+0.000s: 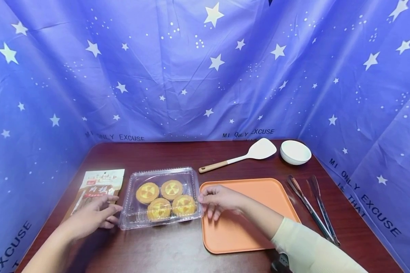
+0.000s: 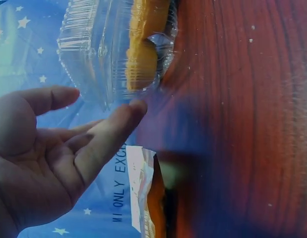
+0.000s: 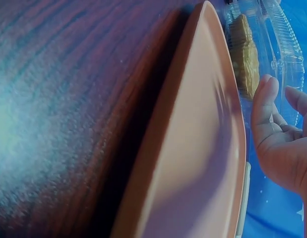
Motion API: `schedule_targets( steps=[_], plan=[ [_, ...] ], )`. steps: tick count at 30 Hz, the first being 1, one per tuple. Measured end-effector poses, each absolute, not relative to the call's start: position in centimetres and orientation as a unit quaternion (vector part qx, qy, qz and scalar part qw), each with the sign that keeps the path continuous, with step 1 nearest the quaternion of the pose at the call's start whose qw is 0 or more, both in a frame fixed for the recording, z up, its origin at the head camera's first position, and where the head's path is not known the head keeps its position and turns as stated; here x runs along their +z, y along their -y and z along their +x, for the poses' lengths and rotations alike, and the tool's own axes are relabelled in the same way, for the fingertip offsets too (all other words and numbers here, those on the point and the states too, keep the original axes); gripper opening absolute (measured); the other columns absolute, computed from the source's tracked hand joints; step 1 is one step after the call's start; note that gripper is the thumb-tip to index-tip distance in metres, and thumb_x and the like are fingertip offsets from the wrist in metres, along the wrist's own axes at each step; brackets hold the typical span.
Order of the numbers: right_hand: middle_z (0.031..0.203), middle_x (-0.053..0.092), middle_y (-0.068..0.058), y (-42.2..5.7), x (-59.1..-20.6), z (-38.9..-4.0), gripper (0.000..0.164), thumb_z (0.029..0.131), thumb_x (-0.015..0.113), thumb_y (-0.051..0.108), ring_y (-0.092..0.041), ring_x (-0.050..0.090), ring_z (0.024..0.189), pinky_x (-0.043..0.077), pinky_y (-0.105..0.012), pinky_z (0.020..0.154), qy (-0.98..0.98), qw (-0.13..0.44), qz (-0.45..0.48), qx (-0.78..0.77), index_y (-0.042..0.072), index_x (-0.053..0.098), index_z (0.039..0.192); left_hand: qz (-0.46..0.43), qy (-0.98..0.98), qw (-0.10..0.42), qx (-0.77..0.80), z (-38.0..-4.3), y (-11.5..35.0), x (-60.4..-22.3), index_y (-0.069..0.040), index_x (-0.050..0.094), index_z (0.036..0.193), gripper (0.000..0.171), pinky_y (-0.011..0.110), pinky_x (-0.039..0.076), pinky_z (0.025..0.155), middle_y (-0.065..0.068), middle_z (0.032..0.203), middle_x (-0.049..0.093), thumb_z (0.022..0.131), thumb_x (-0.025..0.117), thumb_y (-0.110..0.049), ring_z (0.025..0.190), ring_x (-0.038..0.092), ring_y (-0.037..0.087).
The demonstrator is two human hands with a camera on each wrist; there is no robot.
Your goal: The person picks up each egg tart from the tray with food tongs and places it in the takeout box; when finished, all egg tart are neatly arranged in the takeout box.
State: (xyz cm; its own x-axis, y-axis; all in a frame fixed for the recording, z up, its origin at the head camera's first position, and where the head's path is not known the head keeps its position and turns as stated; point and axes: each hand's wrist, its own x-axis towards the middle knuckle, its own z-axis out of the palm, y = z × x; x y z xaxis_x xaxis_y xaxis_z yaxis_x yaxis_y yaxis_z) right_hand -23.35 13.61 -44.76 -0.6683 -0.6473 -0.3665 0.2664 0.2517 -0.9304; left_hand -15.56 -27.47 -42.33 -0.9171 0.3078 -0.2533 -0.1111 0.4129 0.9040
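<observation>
A clear plastic clamshell box (image 1: 128,204) with a closed lid sits on the table, holding several egg tarts (image 1: 172,189). At its left side is my left hand (image 1: 92,218), thumb and fingers spread apart, fingertips right by the box's edge. My right hand (image 1: 223,200) reaches over the orange tray (image 1: 246,235) to the opposite side, its fingertips at the box's right rim. In the right wrist view the thumb and fingers (image 3: 266,91) stand apart beside the box, not curled round it. Neither palm holds anything.
A snack pouch (image 1: 104,180) lies left of the box, partly behind my left hand. Toward the back are a white spatula (image 1: 261,149) with a wooden handle and a stack of white bowls (image 1: 295,152). Metal tongs (image 1: 309,206) lie right of the tray.
</observation>
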Motion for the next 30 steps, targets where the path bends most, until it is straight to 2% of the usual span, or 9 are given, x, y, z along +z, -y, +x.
schedule_targets(
  steps=[4, 10, 15, 20, 24, 30],
  plan=[
    [0.082, 0.070, -0.011, -13.5, -44.8, -23.1, 0.021, 0.098, 0.059, 0.023, -0.016, 0.065, 0.058, 0.057, -0.030, 0.049, -0.694, 0.381, -0.140, -0.595, 0.003, 0.059, 0.103, 0.085, -0.791, 0.233, 0.560, -15.0, 28.1, -42.8, 0.020, 0.020, 0.143, 0.063, 0.042, 0.060, 0.078, 0.029, 0.122, 0.060, 0.101, 0.051, -0.016, 0.092, 0.069, 0.030],
    [0.083, 0.068, -0.015, -13.4, -44.7, -22.6, 0.024, 0.101, 0.056, 0.025, -0.018, 0.065, 0.057, 0.057, -0.031, 0.048, -0.699, 0.375, -0.152, -0.589, 0.001, 0.058, 0.102, 0.104, -0.765, 0.271, 0.575, -14.5, 28.3, -43.3, 0.021, 0.029, 0.138, 0.058, 0.044, 0.060, 0.076, 0.019, 0.111, 0.066, 0.101, 0.053, -0.017, 0.092, 0.069, 0.036],
    [0.082, 0.067, -0.016, -13.5, -44.9, -22.4, 0.025, 0.101, 0.056, 0.025, -0.018, 0.064, 0.055, 0.056, -0.031, 0.046, -0.700, 0.369, -0.150, -0.593, 0.000, 0.057, 0.100, 0.125, -0.742, 0.286, 0.593, -14.5, 28.1, -44.0, 0.017, 0.039, 0.129, 0.043, 0.046, 0.059, 0.079, 0.021, 0.110, 0.066, 0.101, 0.052, -0.013, 0.092, 0.069, 0.037],
    [0.080, 0.067, -0.013, -13.5, -45.0, -22.2, 0.024, 0.101, 0.056, 0.026, -0.018, 0.064, 0.056, 0.056, -0.031, 0.046, -0.698, 0.368, -0.148, -0.596, 0.002, 0.056, 0.102, 0.146, -0.711, 0.297, 0.620, -14.6, 28.0, -44.5, 0.011, 0.040, 0.123, 0.031, 0.048, 0.059, 0.080, 0.024, 0.109, 0.066, 0.101, 0.050, -0.009, 0.091, 0.070, 0.037],
    [0.085, 0.068, -0.015, -13.7, -44.9, -22.0, 0.026, 0.099, 0.058, 0.026, -0.018, 0.065, 0.057, 0.056, -0.030, 0.047, -0.692, 0.383, -0.155, -0.592, 0.002, 0.056, 0.108, 0.153, -0.685, 0.304, 0.644, -14.7, 27.9, -44.8, 0.007, 0.040, 0.120, 0.024, 0.046, 0.060, 0.079, 0.028, 0.109, 0.066, 0.102, 0.048, -0.007, 0.090, 0.071, 0.033],
    [0.090, 0.071, -0.018, -14.2, -44.6, -21.7, 0.037, 0.095, 0.063, 0.016, -0.018, 0.067, 0.061, 0.057, -0.029, 0.050, -0.659, 0.432, -0.183, -0.588, 0.002, 0.043, 0.123, 0.138, -0.676, 0.296, 0.661, -14.6, 27.8, -45.1, 0.005, 0.038, 0.120, 0.024, 0.043, 0.060, 0.079, 0.026, 0.109, 0.068, 0.101, 0.049, -0.006, 0.088, 0.072, 0.029]
  ],
)
